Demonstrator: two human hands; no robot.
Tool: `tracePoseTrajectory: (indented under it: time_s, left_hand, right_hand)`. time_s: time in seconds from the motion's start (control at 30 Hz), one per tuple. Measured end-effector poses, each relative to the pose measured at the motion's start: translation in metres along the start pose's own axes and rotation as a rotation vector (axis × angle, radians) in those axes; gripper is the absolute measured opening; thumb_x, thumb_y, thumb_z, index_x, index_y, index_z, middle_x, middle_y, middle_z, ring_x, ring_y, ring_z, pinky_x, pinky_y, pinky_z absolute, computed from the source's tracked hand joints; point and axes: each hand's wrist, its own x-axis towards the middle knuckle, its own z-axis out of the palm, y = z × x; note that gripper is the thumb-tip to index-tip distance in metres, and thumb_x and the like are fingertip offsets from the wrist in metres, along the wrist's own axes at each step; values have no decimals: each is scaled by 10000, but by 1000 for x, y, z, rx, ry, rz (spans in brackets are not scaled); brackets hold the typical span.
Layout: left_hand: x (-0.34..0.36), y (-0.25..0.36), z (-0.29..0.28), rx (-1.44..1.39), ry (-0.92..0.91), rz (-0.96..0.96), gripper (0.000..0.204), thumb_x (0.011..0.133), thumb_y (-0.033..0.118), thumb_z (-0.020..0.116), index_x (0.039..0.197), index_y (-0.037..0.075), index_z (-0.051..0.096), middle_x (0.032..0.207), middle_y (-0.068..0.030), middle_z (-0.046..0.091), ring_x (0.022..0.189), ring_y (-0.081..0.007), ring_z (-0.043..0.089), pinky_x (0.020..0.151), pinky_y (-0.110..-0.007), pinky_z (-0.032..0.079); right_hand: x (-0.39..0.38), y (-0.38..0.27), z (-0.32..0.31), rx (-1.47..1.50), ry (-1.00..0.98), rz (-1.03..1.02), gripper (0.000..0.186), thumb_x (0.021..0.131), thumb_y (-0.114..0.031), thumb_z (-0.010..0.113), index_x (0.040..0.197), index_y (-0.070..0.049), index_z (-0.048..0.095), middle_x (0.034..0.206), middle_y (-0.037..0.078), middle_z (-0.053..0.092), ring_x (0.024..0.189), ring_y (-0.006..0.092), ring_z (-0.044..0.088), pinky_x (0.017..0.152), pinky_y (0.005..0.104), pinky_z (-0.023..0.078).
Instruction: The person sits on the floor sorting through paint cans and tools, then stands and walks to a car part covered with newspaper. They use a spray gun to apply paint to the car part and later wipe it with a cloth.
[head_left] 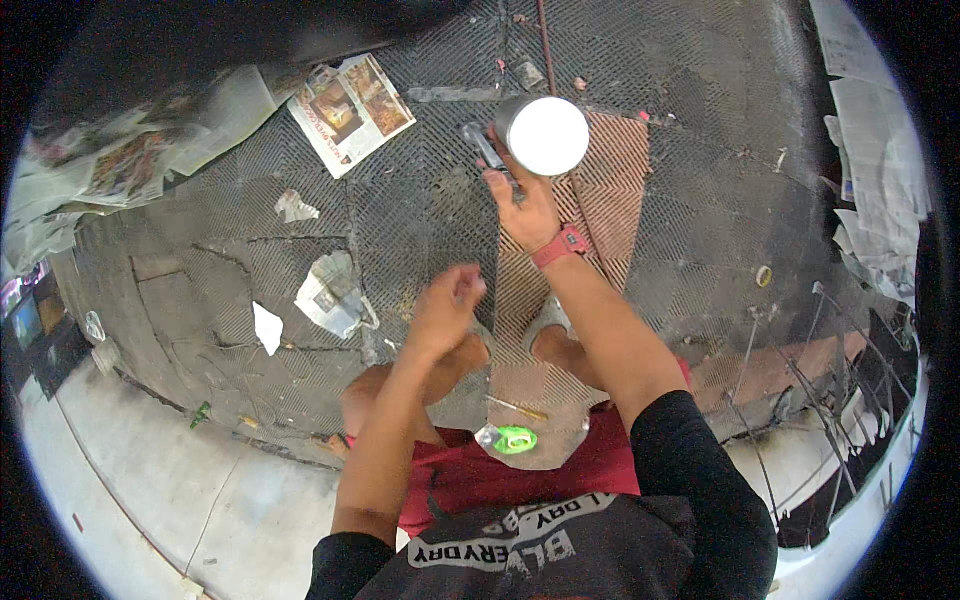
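- A cylinder [548, 136] stands out at the upper centre of the frame, its white round face toward the camera, its grey side showing at the upper left; its long axis runs nearly along the line of sight.
- The right hand [530, 212] holds it from the lower left, fingers bent around it, some hidden.
- The left hand [447, 305], at mid-frame, has curled fingers; whether they pinch anything, one cannot tell.

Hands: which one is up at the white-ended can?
The right hand, with the red watch on its wrist, right at the can; the left hand is lower, bare-wristed.
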Motion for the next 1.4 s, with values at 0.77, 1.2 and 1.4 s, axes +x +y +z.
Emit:
tracePoseTrajectory:
  time_s: [0.77, 1.2, 1.4]
  left_hand:
    - [215, -118, 51, -1004, -212, 181, 312, 1115, 127, 593, 1420, 104, 658, 1346, 26, 701, 1208, -122, 632, 1058, -332, 489]
    - [176, -96, -29, -365, -245, 164, 380, 1047, -19, 531, 1404, 16, 657, 1353, -90, 717, 1251, -181, 650, 1114, -375, 496]
    - [185, -114, -45, 315, -22, 317, 461, 994, 69, 608, 1452, 48, 650, 1351, -212, 736, 1231, -376, 710, 1051, -462, 549]
  right_hand:
    - [57, 53, 70, 305, 145, -58, 607, 1114, -474, 519, 1547, -53, 581, 1205, 346, 727, 1153, 521, 698, 985, 509, 550]
    - [38, 31, 121, 323, 176, -38, 598, 1139, -425, 489, 1543, 10, 553, 1086, 214, 794, 1005, 344, 759, 912, 449, 570]
    - [45, 52, 149, 260, 273, -110, 547, 1161, -379, 476, 1505, 33, 582, 1046, 152, 790, 898, 200, 728, 861, 377, 572]
